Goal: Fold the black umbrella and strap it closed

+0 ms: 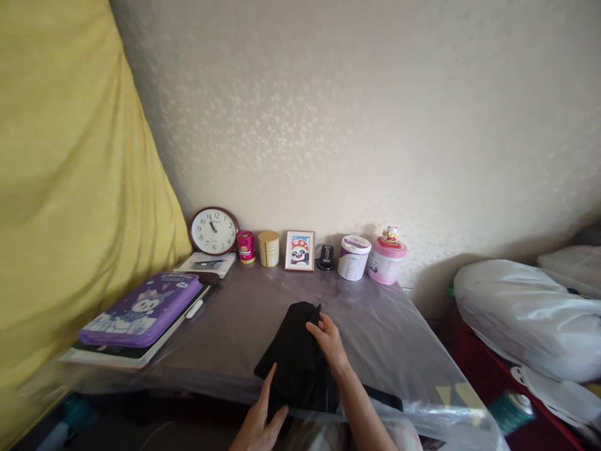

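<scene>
A folded black cloth item lies at the table's front edge. It looks soft, but its exact kind does not show; a black strap-like strip sticks out to the right beneath my forearm. With thumb and fingers, my right hand is closed on its upper right corner. At the lower left side of the cloth, my left hand has thumb and index finger spread apart, the index fingertip against the edge. Its other fingers are mostly hidden.
Along the wall on the table stand a clock, tins, a framed panda picture and two tubs. A purple case rests on books at left. Yellow curtain hangs left; white bags sit right.
</scene>
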A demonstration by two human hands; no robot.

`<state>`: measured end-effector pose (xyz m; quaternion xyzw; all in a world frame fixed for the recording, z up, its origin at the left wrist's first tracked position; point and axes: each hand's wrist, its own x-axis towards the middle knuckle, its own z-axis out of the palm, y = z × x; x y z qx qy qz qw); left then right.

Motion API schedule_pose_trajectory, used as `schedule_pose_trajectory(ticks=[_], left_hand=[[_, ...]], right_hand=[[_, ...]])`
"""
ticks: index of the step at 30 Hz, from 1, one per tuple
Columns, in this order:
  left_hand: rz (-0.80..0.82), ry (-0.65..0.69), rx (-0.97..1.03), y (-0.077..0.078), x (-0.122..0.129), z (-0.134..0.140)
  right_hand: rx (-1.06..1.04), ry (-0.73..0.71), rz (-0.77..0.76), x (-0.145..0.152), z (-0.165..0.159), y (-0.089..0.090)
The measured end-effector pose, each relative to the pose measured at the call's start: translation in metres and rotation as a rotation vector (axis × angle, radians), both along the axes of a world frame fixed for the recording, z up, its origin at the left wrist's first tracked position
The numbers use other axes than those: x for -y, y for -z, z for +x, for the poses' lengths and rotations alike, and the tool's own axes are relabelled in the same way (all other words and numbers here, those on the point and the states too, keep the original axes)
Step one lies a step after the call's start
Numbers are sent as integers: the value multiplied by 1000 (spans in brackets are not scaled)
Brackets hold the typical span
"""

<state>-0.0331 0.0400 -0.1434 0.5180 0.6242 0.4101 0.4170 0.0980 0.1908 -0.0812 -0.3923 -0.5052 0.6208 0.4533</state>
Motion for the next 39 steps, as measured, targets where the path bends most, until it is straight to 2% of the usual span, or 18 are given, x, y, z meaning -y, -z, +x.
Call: schedule_pose_trajectory(ticks=[5,10,16,20,24,26,28,31,33,39], left_hand=[[71,9,-33,21,-5,-1],[38,6,-14,20,-5,1],[-30,21,-43,17,-6,0],[-57,3,-104,19,-6,0],[-48,-92,-105,11,-1,5],[-21,-171,-123,2,3,8],[9,-187,-180,-8,6,10],[16,-103,-292,-21,8,12],[-55,-31,-362,-25,6,12],[-250,32,-520,-20,-2,10]], right_hand=[[108,-13,38,-10,-26,12],[371,0,112,-19,-35,24],[434,-209,202,-17,-35,13],[618,-217,390,-11,-36,5],[766,-188,500,-7,-39,6],[800,-190,509,-7,-41,7],[834,-191,518,-6,-43,8],[879,-188,550,-5,-44,9],[901,-180,605,-3,-45,10],[864,-174,770,10,-39,10]])
